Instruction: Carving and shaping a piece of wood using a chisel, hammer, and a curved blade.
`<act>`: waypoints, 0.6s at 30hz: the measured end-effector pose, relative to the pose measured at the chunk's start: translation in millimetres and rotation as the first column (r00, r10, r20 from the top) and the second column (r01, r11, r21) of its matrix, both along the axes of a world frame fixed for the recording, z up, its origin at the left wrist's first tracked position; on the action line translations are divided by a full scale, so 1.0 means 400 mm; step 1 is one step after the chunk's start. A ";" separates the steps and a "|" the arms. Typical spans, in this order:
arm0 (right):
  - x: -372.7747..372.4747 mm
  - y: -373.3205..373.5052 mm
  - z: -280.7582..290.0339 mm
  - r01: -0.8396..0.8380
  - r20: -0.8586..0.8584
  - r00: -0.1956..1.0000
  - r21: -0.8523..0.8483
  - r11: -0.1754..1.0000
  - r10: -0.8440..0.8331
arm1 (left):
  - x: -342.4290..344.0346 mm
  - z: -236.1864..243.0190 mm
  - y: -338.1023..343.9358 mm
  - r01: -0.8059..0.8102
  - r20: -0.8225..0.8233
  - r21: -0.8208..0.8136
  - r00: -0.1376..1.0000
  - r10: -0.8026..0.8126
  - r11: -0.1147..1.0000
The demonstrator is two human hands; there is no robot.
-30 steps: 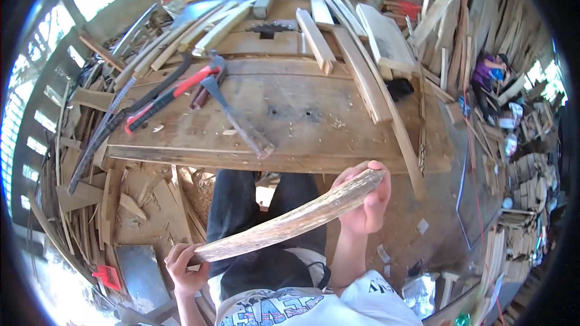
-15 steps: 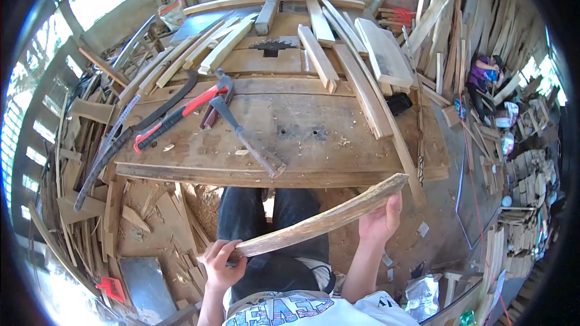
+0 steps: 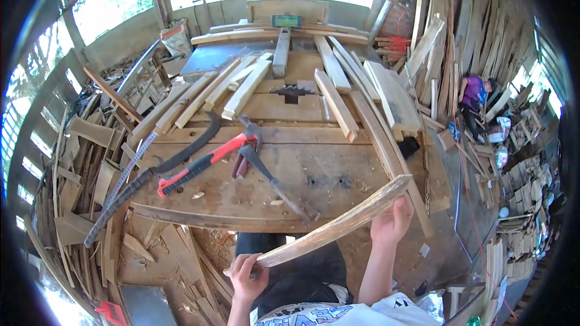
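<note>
Before the workbench [image 3: 326,157], on the near side, the left hand [image 3: 248,276] curls around the left end of a rough wood strip [image 3: 335,231]. At its other end, the right hand [image 3: 391,222] holds it in a loose cup; fingertips seen over that end a second ago are now hidden, suggesting a lighter grip. Farther right, the white sleeve [image 3: 407,313] bears dark printed letters.

Free gap between chisel [image 3: 283,191] and long board [image 3: 376,136], wood strip [image 3: 336,228] nearside
</note>
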State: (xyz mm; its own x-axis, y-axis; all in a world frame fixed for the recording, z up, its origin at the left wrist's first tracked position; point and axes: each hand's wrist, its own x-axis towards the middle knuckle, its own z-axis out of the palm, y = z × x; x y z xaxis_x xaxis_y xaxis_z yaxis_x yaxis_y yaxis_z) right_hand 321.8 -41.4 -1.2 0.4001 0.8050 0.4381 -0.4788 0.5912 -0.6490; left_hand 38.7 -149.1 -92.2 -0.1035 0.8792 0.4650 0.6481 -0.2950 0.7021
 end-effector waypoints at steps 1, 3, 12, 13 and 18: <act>0.003 0.012 -0.013 -0.079 0.091 0.993 0.023 0.997 0.076 | -0.015 -0.008 0.014 -0.034 -0.069 0.071 0.997 0.039 0.997; -0.036 0.023 -0.004 0.031 0.279 0.960 -0.028 0.999 -0.022 | -0.046 -0.036 0.012 -0.063 -0.086 -0.009 0.994 0.062 0.998; -0.141 0.082 -0.035 0.187 0.279 0.955 -0.324 0.927 -0.095 | -0.095 -0.062 0.018 -0.124 -0.184 -0.161 0.979 0.093 0.979; -0.149 0.087 -0.035 0.213 0.231 0.963 -0.357 0.909 -0.135 | -0.090 -0.059 0.019 -0.120 -0.190 -0.163 0.978 0.089 0.979; -0.124 0.085 -0.049 0.300 0.173 0.953 -0.428 0.852 -0.249 | -0.051 -0.052 0.031 -0.131 -0.248 -0.085 0.963 0.106 0.988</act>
